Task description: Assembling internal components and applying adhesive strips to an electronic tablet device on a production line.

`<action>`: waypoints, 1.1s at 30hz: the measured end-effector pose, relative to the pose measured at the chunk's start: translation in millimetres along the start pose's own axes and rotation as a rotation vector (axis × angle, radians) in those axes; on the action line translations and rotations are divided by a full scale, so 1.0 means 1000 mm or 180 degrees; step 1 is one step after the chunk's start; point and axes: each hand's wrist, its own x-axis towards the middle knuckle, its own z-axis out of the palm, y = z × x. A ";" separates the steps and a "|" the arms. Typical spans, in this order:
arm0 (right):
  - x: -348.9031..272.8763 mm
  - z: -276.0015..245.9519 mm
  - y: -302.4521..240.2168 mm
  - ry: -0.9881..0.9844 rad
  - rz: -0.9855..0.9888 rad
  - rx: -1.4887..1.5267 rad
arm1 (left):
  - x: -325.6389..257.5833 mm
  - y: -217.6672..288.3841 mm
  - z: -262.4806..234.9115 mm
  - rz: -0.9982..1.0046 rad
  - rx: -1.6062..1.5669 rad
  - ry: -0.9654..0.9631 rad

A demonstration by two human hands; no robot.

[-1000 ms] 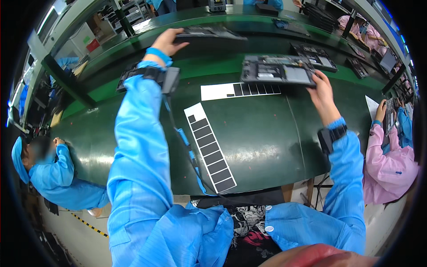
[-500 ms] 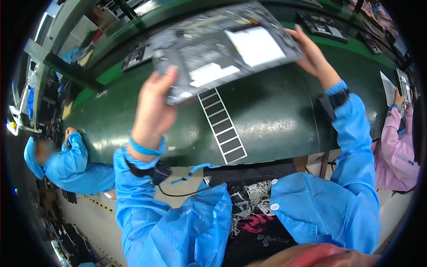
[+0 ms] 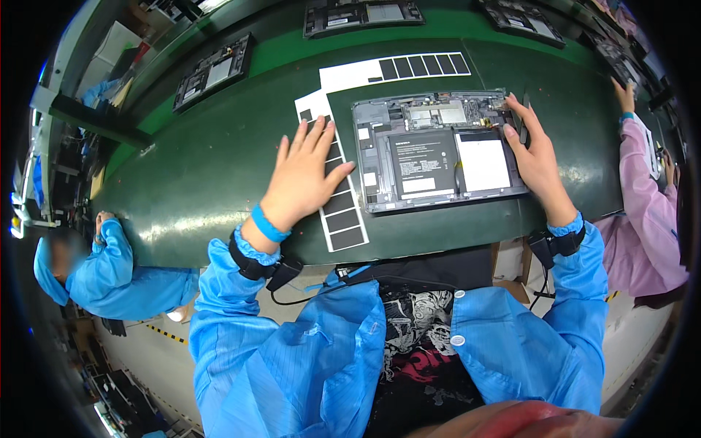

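On the green tabletop (image 3: 197, 164) I see 1 opened dark-grey rectangular device (image 3: 438, 155), the half-curled right hand (image 3: 538, 153) touching its edge, grip unclear, the left hand (image 3: 301, 181) spread, empty, over 1 of 2 white black-panelled strips (image 3: 343, 220).

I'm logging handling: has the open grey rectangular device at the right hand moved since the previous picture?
Yes: rightward and downward. The device now lies beside the slanted white paper strip with black rectangles, whose far end it covered.

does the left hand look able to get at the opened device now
Likely yes: the left hand looks empty and spread, its thumb beside the left edge of the opened device, with nothing visible between them.
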 end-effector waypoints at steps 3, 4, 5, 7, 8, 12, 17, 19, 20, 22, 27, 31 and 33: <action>0.032 -0.017 -0.007 -0.0333 0.0596 0.1598 | 0.019 -0.019 -0.020 0.0052 -0.0305 0.0091; 0.047 -0.017 -0.023 -0.0313 0.0425 0.2027 | 0.032 -0.024 -0.024 0.0103 -0.0662 0.0345; 0.063 -0.015 -0.038 -0.0369 0.0355 0.2105 | 0.046 -0.018 -0.033 0.0078 -0.0917 0.0522; 0.093 0.002 -0.072 -0.0493 0.0431 0.2105 | 0.078 -0.021 -0.033 0.0473 -0.1196 0.0464; 0.110 0.020 -0.076 -0.0681 0.0574 0.2206 | 0.094 -0.025 -0.020 0.0543 -0.1058 0.0510; 0.142 0.089 -0.060 -0.0758 0.0576 0.2504 | 0.123 -0.018 0.007 0.0571 -0.0844 0.0069; 0.144 0.110 -0.054 -0.0857 0.0744 0.1897 | 0.116 -0.023 0.016 0.0545 -0.0730 0.0211; 0.144 0.113 -0.051 -0.0511 0.0557 0.1518 | 0.115 -0.021 0.016 0.0487 -0.0740 0.0243; 0.142 0.116 -0.047 -0.0487 0.0492 0.1455 | 0.115 -0.020 0.016 0.0448 -0.0727 0.0299; 0.141 0.116 -0.044 -0.0499 0.0555 0.1579 | 0.115 -0.018 0.012 0.0433 -0.0723 0.0240; 0.141 0.116 -0.044 -0.0572 0.0691 0.1706 | 0.116 -0.023 0.023 0.0408 -0.0725 0.0432; 0.141 0.115 -0.046 -0.0571 0.0577 0.1871 | 0.119 -0.024 0.020 0.0477 -0.0709 0.0420; 0.140 0.112 -0.051 -0.0695 0.0652 0.1685 | 0.117 -0.022 0.016 0.0401 -0.0754 0.0278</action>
